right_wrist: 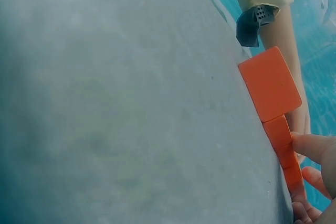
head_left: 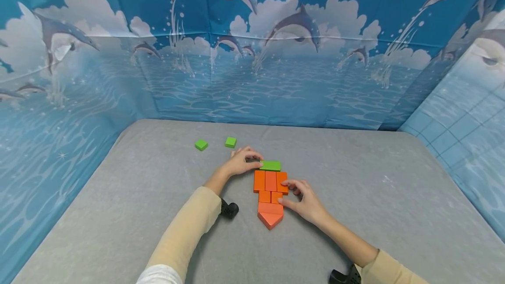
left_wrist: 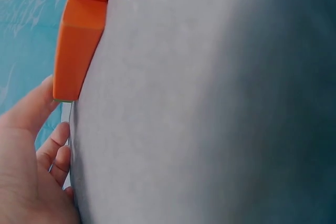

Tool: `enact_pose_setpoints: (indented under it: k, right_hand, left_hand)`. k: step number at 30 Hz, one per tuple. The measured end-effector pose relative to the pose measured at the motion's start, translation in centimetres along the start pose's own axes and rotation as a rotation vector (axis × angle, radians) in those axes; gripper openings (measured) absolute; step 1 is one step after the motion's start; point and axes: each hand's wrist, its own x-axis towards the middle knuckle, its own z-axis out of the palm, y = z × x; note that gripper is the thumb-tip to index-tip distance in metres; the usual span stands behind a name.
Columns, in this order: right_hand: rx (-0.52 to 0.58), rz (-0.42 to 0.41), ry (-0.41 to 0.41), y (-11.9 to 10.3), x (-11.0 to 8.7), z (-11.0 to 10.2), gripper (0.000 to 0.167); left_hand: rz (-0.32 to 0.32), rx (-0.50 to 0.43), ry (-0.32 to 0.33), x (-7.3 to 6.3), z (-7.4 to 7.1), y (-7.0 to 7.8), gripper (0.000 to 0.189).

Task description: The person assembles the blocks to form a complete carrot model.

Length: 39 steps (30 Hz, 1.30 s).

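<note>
Orange blocks lie together in an arrow-like figure on the grey cloth. Its pointed block (head_left: 270, 219) faces the person, with small orange blocks (head_left: 264, 197) behind it and a row of upright-lying orange blocks (head_left: 270, 181) beyond. A green rectangular block (head_left: 270, 165) lies just past that row. My left hand (head_left: 241, 161) pinches the green block's left end between thumb and fingertips. On the figure's right side, my right hand (head_left: 305, 199) touches a small orange block with the thumb and the right-hand long block (head_left: 282, 182) with a fingertip. Orange side faces (right_wrist: 270, 85) fill the right wrist view's edge.
Two green square blocks (head_left: 201, 144) (head_left: 230, 142) lie farther back, left of the figure. A blue dolphin-print curtain (head_left: 244, 82) surrounds the cloth-covered table (head_left: 355, 170) at back and sides. Black camera mounts (head_left: 230, 209) sit on both wrists.
</note>
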Motion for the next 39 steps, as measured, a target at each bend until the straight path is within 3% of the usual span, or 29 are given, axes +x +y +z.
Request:
enact_pose_setpoints:
  k: [16, 22, 24, 26, 28, 30, 34, 39]
  right_hand:
    - [-0.001, -0.009, 0.003, 0.0, 0.1, 0.0, 0.041]
    - [-0.006, -0.007, 0.008, 0.0, 0.0, 0.0, 0.041]
    - [-0.006, -0.003, 0.006, 0.1, 0.0, 0.0, 0.042]
    - [0.0, -0.003, 0.008, 0.1, 0.0, 0.1, 0.041]
    - [0.0, -0.017, 0.008, 0.1, 0.0, 0.1, 0.041]
    - [-0.001, -0.033, 0.012, 0.2, 0.0, 0.1, 0.041]
    - [0.002, -0.03, 0.015, 0.2, 0.0, 0.1, 0.04]
    - [0.011, -0.018, 0.008, 0.1, 0.0, 0.1, 0.04]
  left_hand:
    - [-0.018, -0.003, -0.031, 0.1, -0.1, 0.1, 0.026]
    - [0.026, -0.067, 0.014, 0.0, -0.1, -0.1, 0.025]
    - [0.059, -0.132, 0.077, -0.2, -0.2, -0.2, 0.026]
    - [0.091, -0.156, 0.183, -0.3, -0.5, -0.5, 0.026]
    - [0.105, -0.137, 0.317, -0.5, -0.9, -0.7, 0.027]
    - [0.084, -0.059, 0.459, -0.7, -1.6, -1.2, 0.027]
    - [-0.047, 0.062, 0.661, -1.7, -3.2, -2.6, 0.027]
    - [-0.248, 0.14, 0.777, -3.7, -4.8, -4.6, 0.029]
